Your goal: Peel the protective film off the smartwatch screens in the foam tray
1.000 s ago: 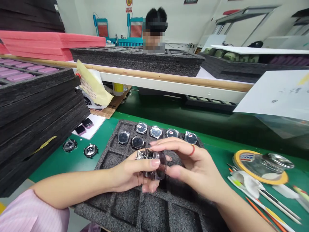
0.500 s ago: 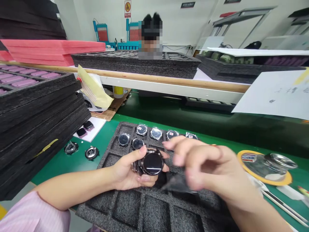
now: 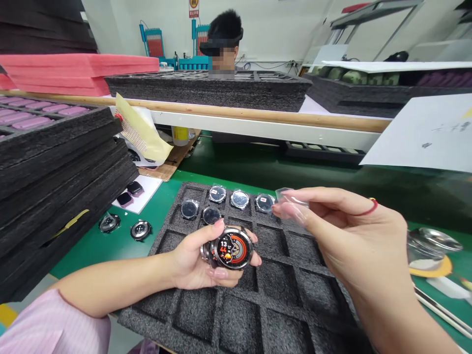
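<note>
My left hand (image 3: 197, 258) grips a round watch body (image 3: 232, 249) with a silver bezel; its screen is lit with orange rings and digits. It hovers over a black foam tray (image 3: 254, 305) of square pockets. My right hand (image 3: 350, 236) is raised to the right, pinching a small clear plastic film (image 3: 292, 198) between thumb and fingers. Several wrapped watch bodies (image 3: 239, 199) sit in the tray's far pockets.
Stacked black foam trays (image 3: 55, 162) rise on the left; two loose watch bodies (image 3: 140, 229) lie on the green mat beside them. A tape roll and metal dish (image 3: 431, 246) sit at right with pens. A person works behind the far shelf (image 3: 258, 118).
My right hand pulled the clear film off the watch and lifted it up and right. The watch face, wrapped and then dark, is lit in my left hand.
</note>
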Demonstrator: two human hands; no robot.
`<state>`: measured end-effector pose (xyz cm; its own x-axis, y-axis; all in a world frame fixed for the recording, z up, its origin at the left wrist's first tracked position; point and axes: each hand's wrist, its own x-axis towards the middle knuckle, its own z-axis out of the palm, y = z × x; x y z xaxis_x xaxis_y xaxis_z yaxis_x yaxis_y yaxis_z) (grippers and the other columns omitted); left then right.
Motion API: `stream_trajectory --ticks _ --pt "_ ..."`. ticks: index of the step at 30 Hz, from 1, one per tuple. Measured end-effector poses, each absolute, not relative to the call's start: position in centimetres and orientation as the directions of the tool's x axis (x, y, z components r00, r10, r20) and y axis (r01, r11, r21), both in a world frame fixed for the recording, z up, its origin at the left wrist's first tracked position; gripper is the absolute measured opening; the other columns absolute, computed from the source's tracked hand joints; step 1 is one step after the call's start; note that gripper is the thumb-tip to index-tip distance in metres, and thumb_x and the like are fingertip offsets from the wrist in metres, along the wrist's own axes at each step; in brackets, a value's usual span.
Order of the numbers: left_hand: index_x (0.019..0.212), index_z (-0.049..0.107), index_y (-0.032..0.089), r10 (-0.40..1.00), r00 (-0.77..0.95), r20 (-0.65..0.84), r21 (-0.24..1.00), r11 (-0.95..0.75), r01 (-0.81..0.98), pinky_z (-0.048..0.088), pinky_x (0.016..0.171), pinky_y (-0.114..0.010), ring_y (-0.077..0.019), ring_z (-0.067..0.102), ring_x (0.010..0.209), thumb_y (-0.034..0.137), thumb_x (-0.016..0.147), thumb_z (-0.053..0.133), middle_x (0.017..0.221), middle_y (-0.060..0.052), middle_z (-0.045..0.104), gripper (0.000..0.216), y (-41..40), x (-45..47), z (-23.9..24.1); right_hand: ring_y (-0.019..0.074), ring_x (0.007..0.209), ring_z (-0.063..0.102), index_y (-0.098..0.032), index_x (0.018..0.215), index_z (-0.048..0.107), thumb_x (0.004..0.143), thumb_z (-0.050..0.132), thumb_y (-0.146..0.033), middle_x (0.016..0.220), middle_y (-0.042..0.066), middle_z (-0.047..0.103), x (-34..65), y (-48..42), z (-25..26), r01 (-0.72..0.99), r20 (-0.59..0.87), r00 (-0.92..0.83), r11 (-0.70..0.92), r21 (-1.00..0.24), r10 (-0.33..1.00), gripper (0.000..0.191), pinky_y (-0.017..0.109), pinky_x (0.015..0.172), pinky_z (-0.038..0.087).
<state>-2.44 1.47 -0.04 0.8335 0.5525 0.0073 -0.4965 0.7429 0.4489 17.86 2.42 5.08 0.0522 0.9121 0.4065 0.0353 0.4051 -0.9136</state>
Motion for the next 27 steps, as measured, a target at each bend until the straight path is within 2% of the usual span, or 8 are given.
stream_trajectory --ticks 3,6,10,16,20,24,27 --pt "0.105 0.070 0.015 0.549 0.836 0.006 0.444 0.747 -0.494 0.022 0.043 -0.017 -0.0037 0.048 0.047 0.050 0.084 0.075 0.093 -0.008 0.070 0.042 1.46 -2.41 -0.03 0.0156 0.074 0.075 -0.027 0.081 0.077 0.080 0.082 -0.025 0.081 -0.001 0.078 17.68 2.51 5.01 0.076 0.455 0.070 0.450 -0.890 0.888 0.005 0.028 0.074 0.065" --pt "0.105 0.071 0.015 0.558 0.829 -0.019 0.438 0.750 -0.495 0.022 0.044 -0.017 -0.0037 0.048 0.047 0.050 0.084 0.075 0.093 -0.008 0.070 0.041 1.46 -2.45 0.03 0.0153 0.070 0.075 -0.026 0.085 0.076 0.082 0.079 -0.023 0.081 -0.001 0.077 17.54 2.70 5.03 0.066 0.479 0.082 0.475 -0.878 0.874 0.005 0.029 0.072 0.066" --pt "0.107 0.073 0.014 0.563 0.826 -0.030 0.439 0.750 -0.495 0.022 0.044 -0.018 -0.0036 0.047 0.046 0.049 0.085 0.075 0.093 -0.010 0.072 0.042 1.49 -2.49 0.04 0.0143 0.071 0.075 -0.027 0.103 0.077 0.077 0.082 -0.018 0.077 -0.003 0.076 17.48 2.69 5.09 0.103 0.466 0.077 0.458 -0.883 0.881 0.028 0.026 0.073 0.065" --pt "0.107 0.073 0.014 0.564 0.825 -0.033 0.431 0.753 -0.497 0.023 0.045 -0.018 -0.0041 0.047 0.047 0.049 0.084 0.075 0.095 -0.010 0.073 0.042 1.56 -2.41 -0.03 0.0141 0.074 0.073 -0.027 0.077 0.077 0.078 0.080 -0.017 0.082 -0.002 0.076 17.55 2.78 5.07 0.156 0.518 0.048 0.506 -0.848 0.854 0.011 0.025 0.072 0.064" --pt "0.107 0.073 0.013 0.560 0.828 -0.036 0.417 0.761 -0.497 0.023 0.045 -0.019 -0.0043 0.047 0.047 0.050 0.085 0.073 0.095 -0.010 0.073 0.043 1.62 -2.39 -0.11 0.0131 0.072 0.071 -0.026 0.081 0.077 0.079 0.078 -0.017 0.079 -0.002 0.074 17.57 3.04 5.00 0.185 0.521 0.066 0.503 -0.845 0.851 0.010 0.024 0.070 0.062" --pt "0.107 0.073 0.013 0.559 0.829 -0.032 0.420 0.760 -0.496 0.023 0.045 -0.019 -0.0048 0.047 0.047 0.050 0.086 0.072 0.095 -0.010 0.073 0.042 1.63 -2.40 -0.16 0.0129 0.069 0.071 -0.029 0.104 0.076 0.076 0.081 -0.015 0.075 -0.003 0.074 17.38 2.98 4.79 0.195 0.480 0.048 0.463 -0.864 0.876 0.032 0.025 0.070 0.063" --pt "0.107 0.072 0.013 0.565 0.825 -0.035 0.427 0.754 -0.498 0.023 0.045 -0.020 -0.0050 0.048 0.046 0.050 0.086 0.072 0.096 -0.011 0.073 0.043 1.61 -2.41 -0.19 0.0132 0.072 0.071 -0.028 0.088 0.077 0.079 0.078 -0.015 0.080 -0.002 0.075 17.17 2.71 4.63 0.212 0.525 0.023 0.509 -0.834 0.851 0.016 0.025 0.069 0.062"
